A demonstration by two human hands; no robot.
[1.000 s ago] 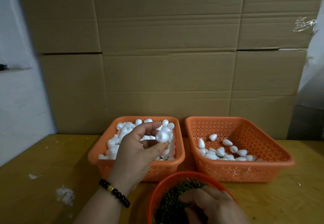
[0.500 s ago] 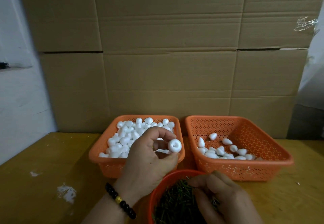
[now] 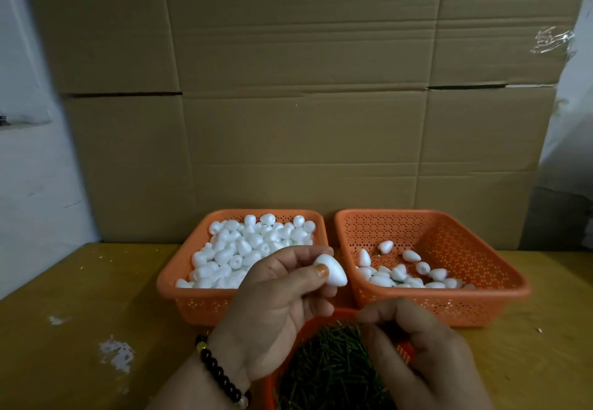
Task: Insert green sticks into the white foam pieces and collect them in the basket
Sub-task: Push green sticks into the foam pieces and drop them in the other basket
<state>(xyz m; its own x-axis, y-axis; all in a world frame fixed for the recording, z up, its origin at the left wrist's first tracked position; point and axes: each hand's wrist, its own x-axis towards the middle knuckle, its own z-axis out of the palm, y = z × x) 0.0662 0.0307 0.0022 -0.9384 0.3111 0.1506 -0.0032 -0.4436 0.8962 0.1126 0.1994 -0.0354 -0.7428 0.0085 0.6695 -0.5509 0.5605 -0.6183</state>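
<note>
My left hand pinches one white foam piece between thumb and fingers, raised in front of the two baskets. The left orange basket is heaped with plain foam pieces. In the right orange basket lie several foam pieces. A round orange bowl at the near edge holds a pile of green sticks. My right hand hovers over this bowl, fingers curled, thumb and forefinger pinching at the sticks on top of the pile.
A wall of stacked cardboard boxes stands right behind the baskets. The yellow wooden table carries white smears on its left side. A pale wall borders the left.
My left hand has lifted the foam piece out of the left basket, carried it right and toward me, and turned it. My right hand has risen slightly from the sticks.
</note>
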